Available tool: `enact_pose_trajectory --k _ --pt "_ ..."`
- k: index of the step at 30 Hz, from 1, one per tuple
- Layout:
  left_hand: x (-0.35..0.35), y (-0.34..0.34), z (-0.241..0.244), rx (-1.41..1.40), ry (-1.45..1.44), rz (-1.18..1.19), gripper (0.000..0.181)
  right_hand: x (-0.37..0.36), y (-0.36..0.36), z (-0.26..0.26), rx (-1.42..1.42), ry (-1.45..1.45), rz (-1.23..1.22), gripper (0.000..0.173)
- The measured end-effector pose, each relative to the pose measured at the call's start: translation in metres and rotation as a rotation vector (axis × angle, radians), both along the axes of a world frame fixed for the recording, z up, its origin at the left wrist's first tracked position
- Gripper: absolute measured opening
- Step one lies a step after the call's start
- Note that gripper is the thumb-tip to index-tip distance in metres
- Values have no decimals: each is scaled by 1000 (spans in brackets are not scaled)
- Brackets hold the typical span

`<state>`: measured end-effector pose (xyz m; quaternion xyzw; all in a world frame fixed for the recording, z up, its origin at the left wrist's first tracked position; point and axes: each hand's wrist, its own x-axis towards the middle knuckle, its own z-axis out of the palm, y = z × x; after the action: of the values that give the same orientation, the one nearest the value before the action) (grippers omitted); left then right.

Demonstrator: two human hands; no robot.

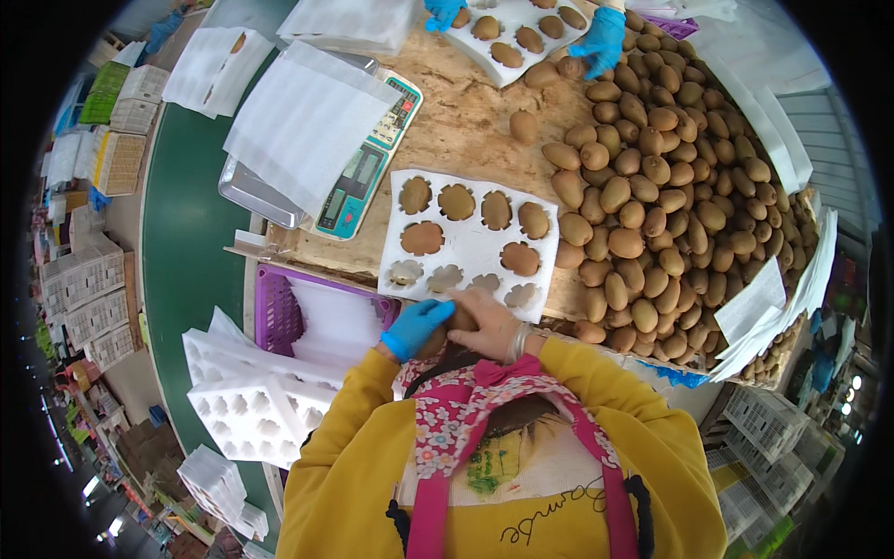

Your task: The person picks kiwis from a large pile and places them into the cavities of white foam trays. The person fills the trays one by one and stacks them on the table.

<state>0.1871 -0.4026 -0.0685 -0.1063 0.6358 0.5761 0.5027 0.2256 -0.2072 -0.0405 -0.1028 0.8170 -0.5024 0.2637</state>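
Observation:
Close to my chest, just below the near edge of a white foam tray (457, 241), my two hands are together. My left hand (418, 330) wears a blue glove and is closed around a kiwifruit (431, 345). My right hand (492, 325), in a pale, thin glove, has its fingers on another kiwifruit (461, 318). The tray's far row is filled with kiwifruit, and one more lies at each side of the row below. Its nearest row of cutouts holds no fruit. A large heap of kiwifruit (656, 209) lies to the right of the tray.
A digital scale (363, 171) bearing foam sheets (307, 122) stands left of the tray. A purple crate (276, 311) and foam trays (244, 419) are at the near left. Across the wooden table, a co-worker's blue-gloved hands (602, 43) are at another tray (513, 66).

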Motion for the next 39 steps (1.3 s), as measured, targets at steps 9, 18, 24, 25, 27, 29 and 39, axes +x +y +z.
enact_pose_trajectory --k 9,18,24,25,27,29,39 --pt "-32 -51 -15 -126 525 202 30 -53 -21 -33 139 380 135 42" --pt "-32 -48 -33 -197 596 286 30 -46 -34 -61 364 712 47 52" --pt "-32 -47 -30 -258 655 192 31 -54 -31 -61 421 665 152 54" --pt "-32 -46 -30 -293 718 154 31 -54 -31 -63 447 670 166 54" --pt "-33 -40 -30 -289 738 149 32 -53 -32 -65 497 678 188 53" --pt "-30 -40 -30 -284 754 153 32 -52 -32 -64 509 651 199 54" --pt "-50 -5 -18 -436 1080 -54 41 -29 4 -43 454 524 169 52"
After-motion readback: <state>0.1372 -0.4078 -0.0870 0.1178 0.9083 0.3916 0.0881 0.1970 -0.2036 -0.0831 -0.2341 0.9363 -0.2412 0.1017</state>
